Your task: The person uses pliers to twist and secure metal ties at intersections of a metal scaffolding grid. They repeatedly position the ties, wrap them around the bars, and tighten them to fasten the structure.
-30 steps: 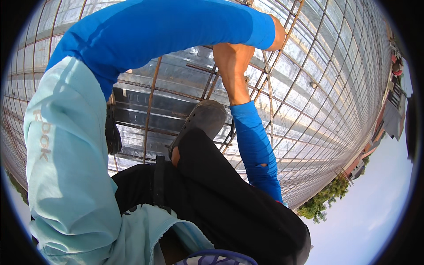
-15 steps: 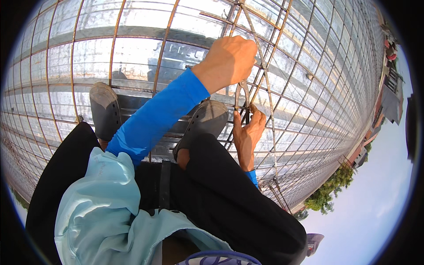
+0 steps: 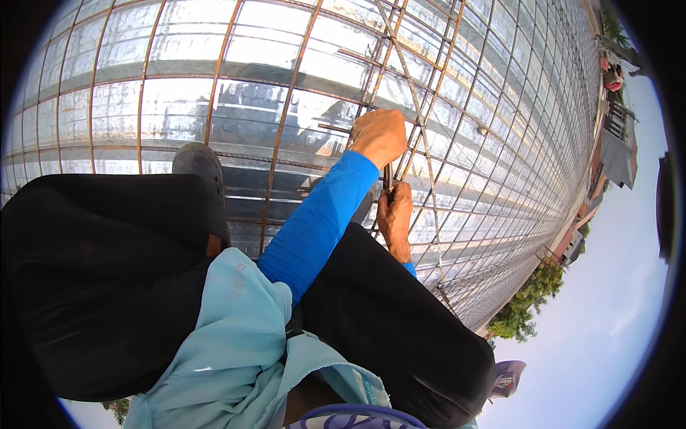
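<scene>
The right hand's fingers are wrapping closely around one dark metal tool, probably for leverage; the left hand is poising just beyond, perhaps steadying, but what its hidden fingers are gripping I cannot tell. The tool is standing among uncountably many crossing steel bars; two dark shoes are resting nearby.
</scene>
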`<move>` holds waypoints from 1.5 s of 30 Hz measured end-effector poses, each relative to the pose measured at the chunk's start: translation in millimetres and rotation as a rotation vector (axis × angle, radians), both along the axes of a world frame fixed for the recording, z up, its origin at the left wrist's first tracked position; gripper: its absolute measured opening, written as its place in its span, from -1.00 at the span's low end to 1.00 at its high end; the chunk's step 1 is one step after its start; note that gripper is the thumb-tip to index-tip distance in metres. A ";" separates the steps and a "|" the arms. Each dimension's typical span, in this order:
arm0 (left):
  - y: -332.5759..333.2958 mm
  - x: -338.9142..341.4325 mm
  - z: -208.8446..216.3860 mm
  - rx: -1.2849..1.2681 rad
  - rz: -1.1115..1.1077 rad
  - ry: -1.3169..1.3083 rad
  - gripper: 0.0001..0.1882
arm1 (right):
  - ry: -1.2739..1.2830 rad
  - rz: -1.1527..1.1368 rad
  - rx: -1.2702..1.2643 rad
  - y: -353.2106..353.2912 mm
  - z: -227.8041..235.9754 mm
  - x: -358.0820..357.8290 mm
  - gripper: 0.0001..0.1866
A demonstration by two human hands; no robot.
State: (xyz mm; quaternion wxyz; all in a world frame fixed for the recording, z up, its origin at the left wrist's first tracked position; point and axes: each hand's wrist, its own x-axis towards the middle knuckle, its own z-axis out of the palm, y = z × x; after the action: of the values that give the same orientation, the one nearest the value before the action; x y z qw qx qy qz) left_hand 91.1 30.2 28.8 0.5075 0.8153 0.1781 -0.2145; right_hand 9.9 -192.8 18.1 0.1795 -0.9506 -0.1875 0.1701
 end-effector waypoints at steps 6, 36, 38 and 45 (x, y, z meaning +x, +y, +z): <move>18.9 5.0 -16.3 -0.324 0.326 0.012 -0.36 | 0.178 0.010 -0.152 47.7 113.8 54.5 -0.82; -25.2 26.4 -7.9 -1.441 1.017 0.210 -0.34 | 0.700 0.004 -0.508 172.5 119.6 196.2 -0.75; -26.9 26.6 -10.9 -1.451 0.988 0.183 -0.39 | 0.701 0.017 -0.528 175.4 118.4 196.0 -0.76; -20.8 32.9 -5.2 -1.403 0.988 0.274 -0.43 | 0.677 0.059 -0.538 179.2 123.0 202.2 -0.77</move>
State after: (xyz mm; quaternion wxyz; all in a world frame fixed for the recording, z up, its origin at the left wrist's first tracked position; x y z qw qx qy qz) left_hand 124.0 9.3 23.6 0.9019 0.1106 0.3979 -0.1262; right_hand 212.1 -13.7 141.0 -0.0284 -0.8484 -0.0939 0.5202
